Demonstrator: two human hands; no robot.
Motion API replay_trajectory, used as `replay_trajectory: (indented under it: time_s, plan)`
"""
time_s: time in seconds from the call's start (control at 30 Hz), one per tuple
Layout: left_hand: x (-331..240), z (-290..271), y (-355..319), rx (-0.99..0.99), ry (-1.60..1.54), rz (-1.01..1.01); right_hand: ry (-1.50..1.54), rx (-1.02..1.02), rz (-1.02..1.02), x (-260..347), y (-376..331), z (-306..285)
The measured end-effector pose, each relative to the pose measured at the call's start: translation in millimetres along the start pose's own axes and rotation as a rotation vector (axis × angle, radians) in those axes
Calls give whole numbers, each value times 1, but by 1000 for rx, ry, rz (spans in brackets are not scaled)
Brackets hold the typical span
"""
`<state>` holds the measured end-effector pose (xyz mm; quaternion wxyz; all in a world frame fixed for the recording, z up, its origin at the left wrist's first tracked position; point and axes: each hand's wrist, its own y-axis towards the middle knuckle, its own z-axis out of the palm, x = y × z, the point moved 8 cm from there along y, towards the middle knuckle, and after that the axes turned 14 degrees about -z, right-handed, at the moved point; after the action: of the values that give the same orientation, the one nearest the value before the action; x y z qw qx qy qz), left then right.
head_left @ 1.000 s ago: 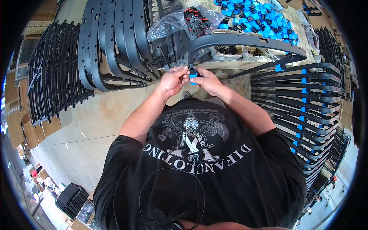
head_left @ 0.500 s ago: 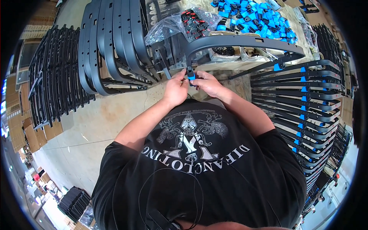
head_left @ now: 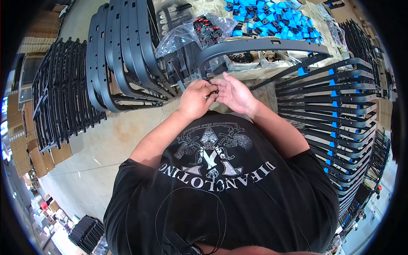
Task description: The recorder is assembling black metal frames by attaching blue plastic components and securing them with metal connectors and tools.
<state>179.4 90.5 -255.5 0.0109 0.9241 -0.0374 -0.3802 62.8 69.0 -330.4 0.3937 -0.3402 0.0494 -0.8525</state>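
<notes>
A curved black metal frame [head_left: 238, 46] rests over the workbench edge, its near end coming down to my hands. My left hand [head_left: 196, 101] is closed at that end, with a small dark piece [head_left: 216, 91] at its fingertips, too small to name. Beside it, my right hand [head_left: 234, 94] is open, thumb raised and palm turned toward the left fingers. My fingers hide the frame's lower tip. A blue plastic clip [head_left: 302, 71] sits on the frame's other leg.
Several curved black frames [head_left: 121, 46] stand stacked at the left. At the right is a row of frames with blue clips [head_left: 333, 104]. The bench holds a heap of blue parts [head_left: 276, 19], a bag of black and red parts [head_left: 207, 30] and a box of small black parts [head_left: 242, 59].
My right hand has opened and turned its palm up, off the blue piece at the frame end. That blue piece is now hidden. My left fingers have curled round a small dark piece.
</notes>
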Motion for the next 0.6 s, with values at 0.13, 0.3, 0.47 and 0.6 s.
replay_trajectory:
  time_s: [0.13,0.3,0.47,0.6]
  plan:
    - [-6,-2,1,-26,-28,57,-28,-12,-31,1,-2,-7]
    - [11,1,3,-15,-171,-187,-384,-109,-152,5,-4,-22]
    - [13,1,5,-4,-208,-226,-551,-94,-215,10,0,-14]
    - [20,4,5,-5,-211,-284,-750,33,-270,14,5,-3]
